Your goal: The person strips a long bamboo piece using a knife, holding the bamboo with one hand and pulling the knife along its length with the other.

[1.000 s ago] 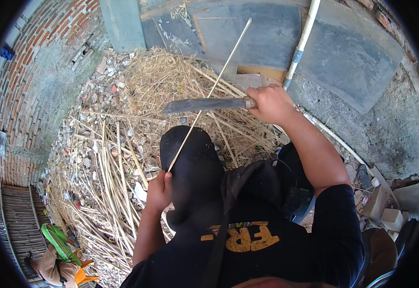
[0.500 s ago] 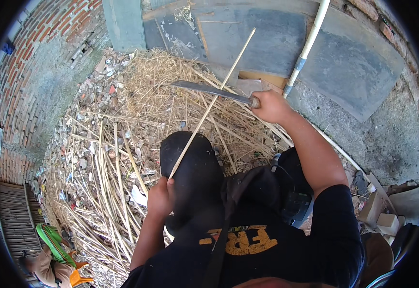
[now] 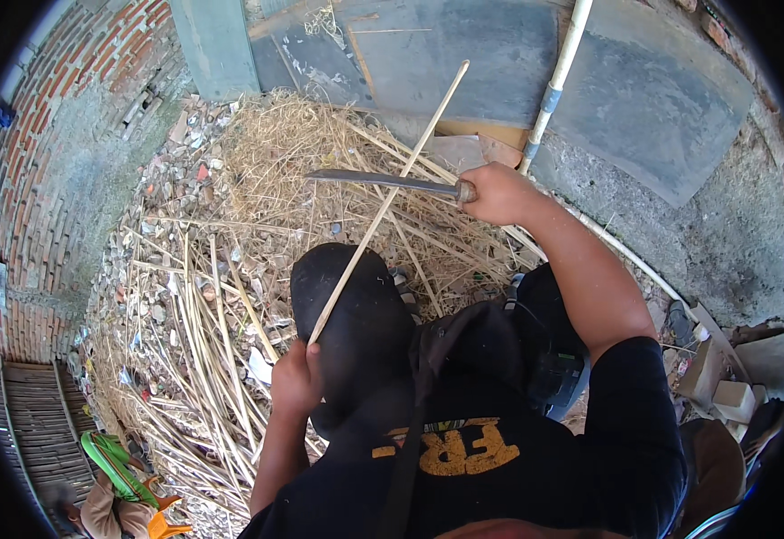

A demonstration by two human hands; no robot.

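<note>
My left hand (image 3: pixel 296 380) is closed round the lower end of a long pale bamboo stick (image 3: pixel 376 225), which slants up and away to the right across my dark-clad knee. In my right hand (image 3: pixel 498 194) is the wooden handle of a machete (image 3: pixel 383 181). Its long, dark blade points left and crosses the stick in its upper half. Whether the edge bites into the stick or only rests against it, I cannot tell. Dry shavings (image 3: pixel 288 171) lie heaped on the ground beyond the blade.
Many stripped sticks (image 3: pixel 208 346) lie on rubble to my left. A white pipe (image 3: pixel 557 85) leans by grey panels (image 3: pixel 464 63) ahead. A brick wall (image 3: pixel 46 180) stands at left. Another person (image 3: pixel 115 505) is at the lower left. Blocks (image 3: pixel 731 401) lie at right.
The machete and my right hand have shifted slightly left, and the blade lies more level. The stick stays in my left hand at nearly the same slant. The whole view has moved a little.
</note>
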